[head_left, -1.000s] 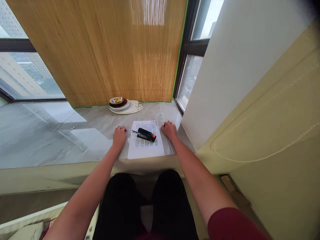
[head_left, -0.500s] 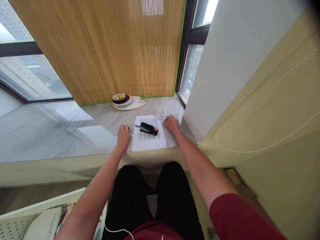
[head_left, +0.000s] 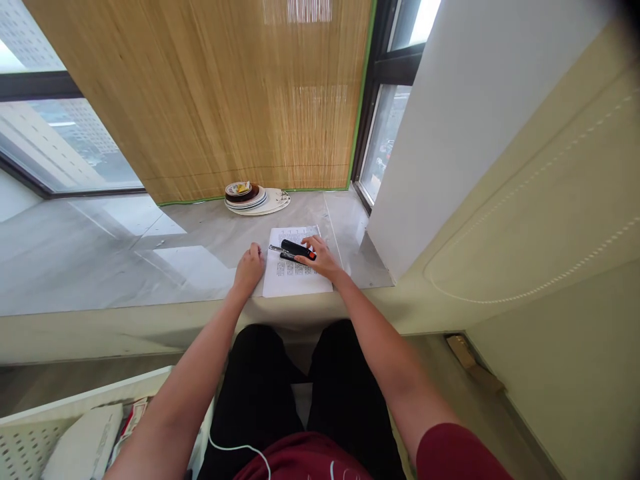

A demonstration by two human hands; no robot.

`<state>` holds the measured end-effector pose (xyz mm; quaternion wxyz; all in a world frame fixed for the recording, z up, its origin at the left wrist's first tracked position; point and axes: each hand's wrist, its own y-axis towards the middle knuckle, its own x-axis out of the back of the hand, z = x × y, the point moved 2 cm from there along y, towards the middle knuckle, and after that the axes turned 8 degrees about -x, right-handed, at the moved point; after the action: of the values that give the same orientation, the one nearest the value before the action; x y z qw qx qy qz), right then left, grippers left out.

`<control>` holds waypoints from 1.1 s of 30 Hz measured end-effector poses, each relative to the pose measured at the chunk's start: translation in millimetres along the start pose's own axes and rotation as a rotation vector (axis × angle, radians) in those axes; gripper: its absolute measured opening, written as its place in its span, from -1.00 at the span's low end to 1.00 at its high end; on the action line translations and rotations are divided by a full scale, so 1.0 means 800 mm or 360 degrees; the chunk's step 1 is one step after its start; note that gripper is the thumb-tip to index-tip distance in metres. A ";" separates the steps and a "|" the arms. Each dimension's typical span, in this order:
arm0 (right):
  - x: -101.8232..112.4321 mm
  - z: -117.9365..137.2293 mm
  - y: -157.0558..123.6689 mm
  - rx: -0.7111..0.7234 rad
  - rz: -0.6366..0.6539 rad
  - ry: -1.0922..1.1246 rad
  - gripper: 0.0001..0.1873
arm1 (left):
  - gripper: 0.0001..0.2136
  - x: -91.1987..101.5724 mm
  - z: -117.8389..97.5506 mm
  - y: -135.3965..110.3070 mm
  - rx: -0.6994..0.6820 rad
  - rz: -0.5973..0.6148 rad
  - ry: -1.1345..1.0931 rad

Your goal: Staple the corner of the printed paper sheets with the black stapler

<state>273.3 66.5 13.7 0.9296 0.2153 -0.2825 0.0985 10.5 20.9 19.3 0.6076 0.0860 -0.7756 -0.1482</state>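
A black stapler [head_left: 292, 249] with an orange-red patch at its right end lies tilted on printed white paper [head_left: 295, 285]. Its metal part points left, and its upper and lower arms are spread apart. My right hand [head_left: 323, 259] has its fingers and thumb around the stapler's right end, thumb on the near side. To the left of the paper, my left hand [head_left: 249, 268] rests on the sill with its fingers curled in, close to the sheet's edge. I see nothing in it.
Stacked plates and small dishes [head_left: 246, 199] stand on the marble sill [head_left: 210, 227] by the bamboo blind [head_left: 240, 100]. A wall [head_left: 415, 167] bounds the right side. Below left is a white perforated basket [head_left: 30, 447] with things in it.
My right hand has moved left from the bare sill beside the paper and taken hold of the stapler's right end. My left hand has stayed near the paper's left edge, shifting slightly.
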 end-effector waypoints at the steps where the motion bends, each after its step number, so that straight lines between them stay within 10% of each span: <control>1: -0.002 0.002 -0.003 0.0020 0.0042 0.0004 -0.56 | -0.76 0.000 0.000 0.000 -0.0023 -0.0019 -0.0025; 15: -0.004 0.003 -0.006 0.0310 0.0092 0.0002 -0.82 | -0.82 0.006 0.005 -0.011 -0.0422 -0.0408 -0.0249; 33: -0.004 -0.013 -0.001 0.0281 0.0248 0.0159 -0.81 | -0.80 0.008 -0.002 -0.015 -0.0576 -0.0327 -0.0367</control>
<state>276.3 70.1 3.7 0.9095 0.2686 -0.2418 0.2055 10.1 7.2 21.1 0.5023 0.0367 -0.7878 -0.3547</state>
